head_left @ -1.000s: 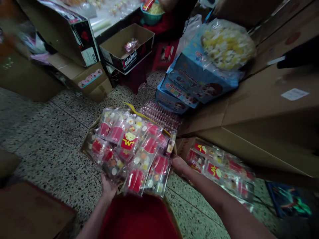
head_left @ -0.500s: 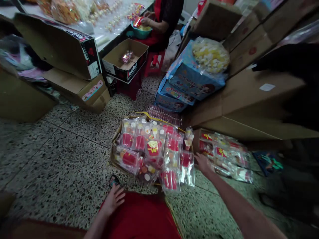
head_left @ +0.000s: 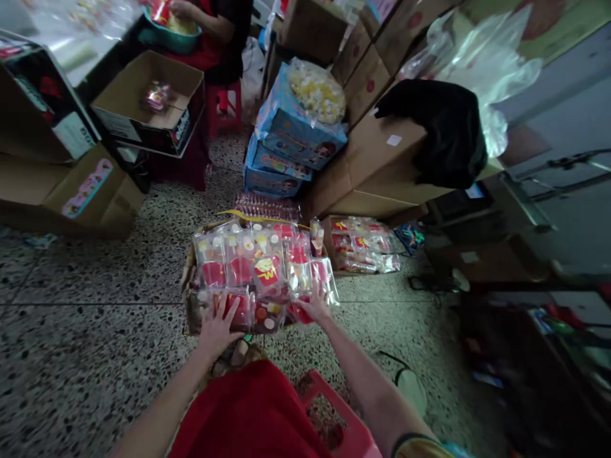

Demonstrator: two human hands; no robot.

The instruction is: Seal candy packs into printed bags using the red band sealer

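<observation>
In front of me on the floor is an open carton (head_left: 189,280) heaped with clear plastic packets. A packet (head_left: 266,272) in the middle shows a red fry-box shape with a yellow mark, and others hold red pieces and small food-like shapes. My left hand (head_left: 219,327) rests with spread fingers on a front-left packet (head_left: 243,308). My right hand (head_left: 319,308) is at the front-right corner, its fingers apart and touching a packet (head_left: 324,273) that hangs over the edge. Neither hand has closed round a packet.
A second carton of packets (head_left: 363,245) lies to the right. Behind stand blue printed boxes (head_left: 296,149) with a bag of yellow-white pieces (head_left: 317,92). A red stool (head_left: 351,423) is beside my knees. At the back left, a co-worker's hand (head_left: 184,9) is over a teal basin (head_left: 174,39).
My left hand has moved from my lap forward onto the packets. My right hand has shifted from the carton's right side to its front-right corner. The view has turned right.
</observation>
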